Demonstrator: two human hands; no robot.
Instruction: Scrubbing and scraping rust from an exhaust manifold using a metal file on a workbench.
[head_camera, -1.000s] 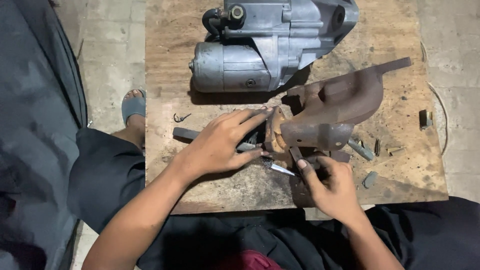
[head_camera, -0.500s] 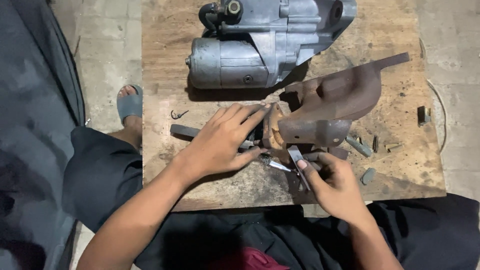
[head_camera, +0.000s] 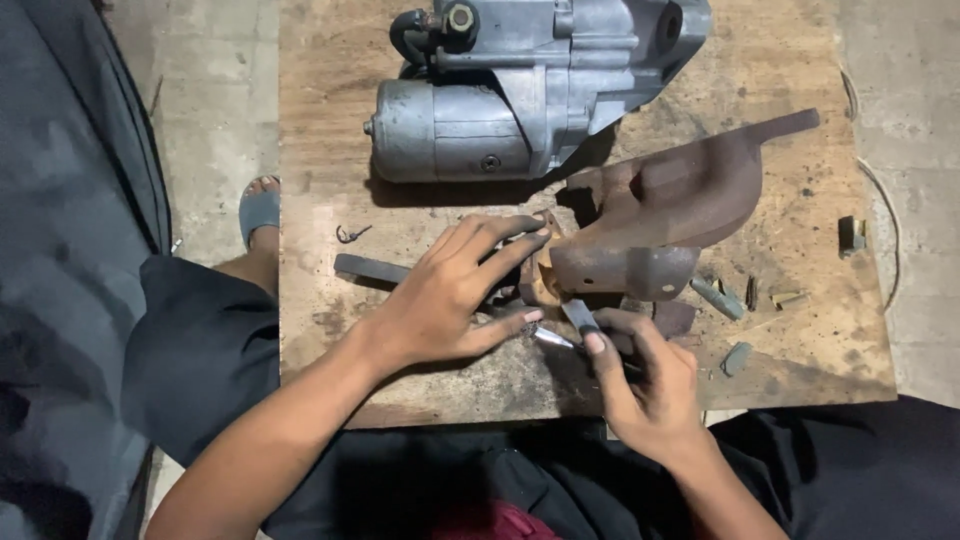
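My left hand (head_camera: 450, 290) lies flat on the wooden board (head_camera: 330, 120), fingers spread, its fingertips against a small brownish part (head_camera: 538, 278) at the foot of a rusty metal bracket (head_camera: 670, 205). My right hand (head_camera: 640, 375) pinches a small metal tool (head_camera: 578, 318) whose tip points at that part, just below the bracket. What lies under my left palm is hidden.
A grey starter motor (head_camera: 520, 90) lies at the board's far side. A dark flat bar (head_camera: 370, 268) and a small wire clip (head_camera: 350, 234) lie left of my hand. Several small metal bits (head_camera: 725, 298) are scattered at the right. A sandalled foot (head_camera: 262, 212) rests left of the board.
My right hand has shifted slightly with the tool near the small part; my left hand stays pressed in place.
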